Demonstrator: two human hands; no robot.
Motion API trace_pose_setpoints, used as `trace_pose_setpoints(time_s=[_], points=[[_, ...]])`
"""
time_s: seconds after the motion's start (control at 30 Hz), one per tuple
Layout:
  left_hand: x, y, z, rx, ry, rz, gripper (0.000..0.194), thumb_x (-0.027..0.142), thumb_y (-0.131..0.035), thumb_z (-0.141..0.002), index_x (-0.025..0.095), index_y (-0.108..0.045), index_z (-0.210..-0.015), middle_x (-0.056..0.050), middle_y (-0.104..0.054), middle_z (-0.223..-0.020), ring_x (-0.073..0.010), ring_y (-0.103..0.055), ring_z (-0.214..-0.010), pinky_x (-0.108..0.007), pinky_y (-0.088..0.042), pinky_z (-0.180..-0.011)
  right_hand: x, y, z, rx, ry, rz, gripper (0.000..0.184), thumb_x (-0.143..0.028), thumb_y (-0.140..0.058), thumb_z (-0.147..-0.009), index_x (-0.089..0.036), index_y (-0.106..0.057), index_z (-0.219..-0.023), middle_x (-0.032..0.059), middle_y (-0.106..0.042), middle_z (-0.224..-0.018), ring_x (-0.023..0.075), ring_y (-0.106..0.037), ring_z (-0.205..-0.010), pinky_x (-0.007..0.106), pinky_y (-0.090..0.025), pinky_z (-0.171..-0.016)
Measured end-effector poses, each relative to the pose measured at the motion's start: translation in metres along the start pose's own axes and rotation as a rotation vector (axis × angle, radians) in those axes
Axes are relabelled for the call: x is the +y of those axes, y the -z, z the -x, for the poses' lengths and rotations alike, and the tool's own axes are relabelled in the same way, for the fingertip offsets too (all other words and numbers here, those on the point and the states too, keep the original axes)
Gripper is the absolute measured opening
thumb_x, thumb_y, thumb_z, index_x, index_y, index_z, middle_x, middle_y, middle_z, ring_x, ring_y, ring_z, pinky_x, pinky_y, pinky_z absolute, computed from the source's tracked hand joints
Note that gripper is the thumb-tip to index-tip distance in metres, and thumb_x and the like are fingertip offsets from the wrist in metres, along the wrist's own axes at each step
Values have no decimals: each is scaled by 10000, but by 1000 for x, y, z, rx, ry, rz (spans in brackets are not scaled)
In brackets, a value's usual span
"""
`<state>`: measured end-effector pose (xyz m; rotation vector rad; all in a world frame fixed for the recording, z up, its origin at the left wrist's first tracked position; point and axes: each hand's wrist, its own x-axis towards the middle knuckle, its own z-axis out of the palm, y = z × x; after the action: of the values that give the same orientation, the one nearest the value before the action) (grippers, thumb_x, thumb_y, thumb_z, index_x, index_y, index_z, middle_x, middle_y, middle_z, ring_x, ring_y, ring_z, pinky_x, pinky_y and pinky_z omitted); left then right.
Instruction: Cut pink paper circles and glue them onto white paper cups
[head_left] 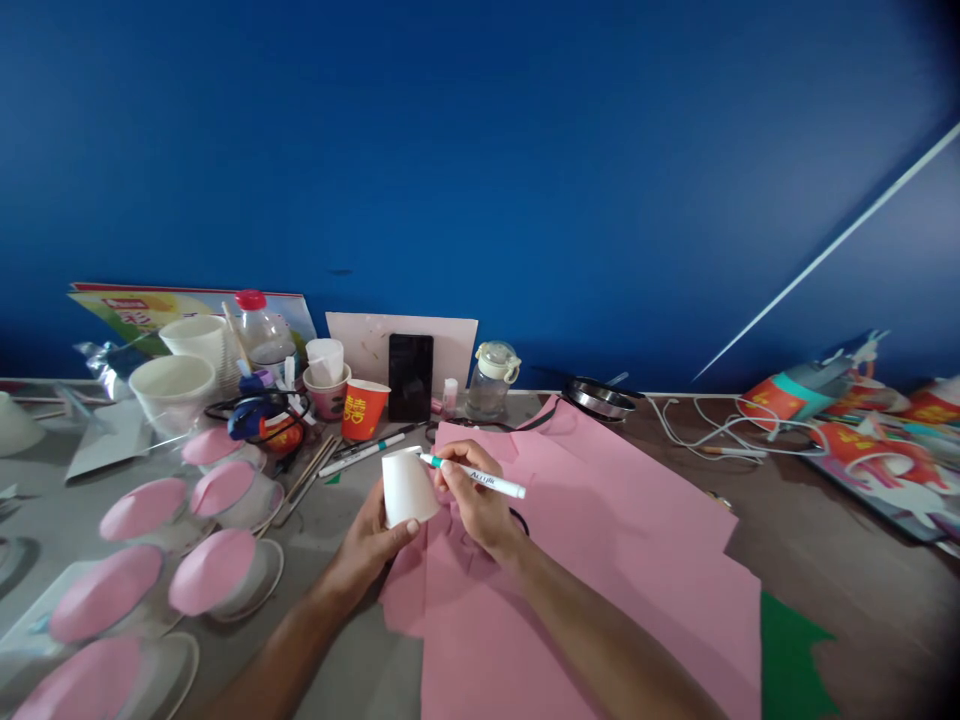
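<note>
In the middle of the head view, a white paper cup (407,488) is tilted slightly above the table. My left hand (377,530) is wrapped around its lower left side, thumb across the front. My right hand (478,498) grips a white acrylic marker (491,482) with a green tip end. That tip is at the cup's upper right edge; whether it touches cannot be made out. Pink paper sheets (592,560) lie beneath and to the right of both hands. A dark ring-shaped piece (519,521) shows partly behind my right wrist.
Several cups with pink tops (214,572) stand at left. Behind them are stacked white cups (172,385), a red-capped bottle (262,330) and a red cup (364,410). A phone (411,378) leans upright near a glass jar (491,380). White cables (720,430) sprawl at right.
</note>
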<state>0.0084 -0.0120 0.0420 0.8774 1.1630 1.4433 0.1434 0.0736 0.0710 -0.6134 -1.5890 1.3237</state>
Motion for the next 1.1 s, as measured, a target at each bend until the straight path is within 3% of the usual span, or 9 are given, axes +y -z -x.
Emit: trace_pose_setpoints(time_s=[0.4, 0.77, 0.97, 1.1], points=[[-3, 3, 0, -9, 39, 65, 783, 424, -789, -620, 196, -477, -1301, -114, -609, -1180, -291, -553, -1030, -323, -435, -805, 1, 1, -5, 17, -27, -20, 120, -299, -514, -861, -192, -567, -861, -17, -554, -659, 120, -502, -588, 240, -423, -562], [3, 3, 3, -35, 96, 156, 768, 441, -813, -579, 199, -538, -1254, -66, -635, -938, -203, -542, -804, -262, -402, -680, 2, 2, -6, 24, -40, -46, 114, -297, -520, -846, -194, -569, -837, -14, -563, -663, 120, -511, -598, 243, -420, -567], [3, 6, 2, -26, 116, 187, 787, 461, -818, -570, 200, -537, -1258, -10, -561, -785, -106, -408, -611, -209, -284, -519, -4, 3, -6, -1, -71, -4, 118, -291, -521, -823, -191, -565, -778, -25, -540, -608, 115, -483, -546, 233, -376, -517], [4, 4, 2, -43, 102, 185, 777, 476, -800, -595, 213, -528, -1273, 4, -536, -757, -96, -364, -583, -214, -256, -504, -6, 3, -4, 18, -50, -25, 123, -299, -519, -838, -193, -576, -811, -14, -562, -636, 124, -506, -573, 237, -390, -530]])
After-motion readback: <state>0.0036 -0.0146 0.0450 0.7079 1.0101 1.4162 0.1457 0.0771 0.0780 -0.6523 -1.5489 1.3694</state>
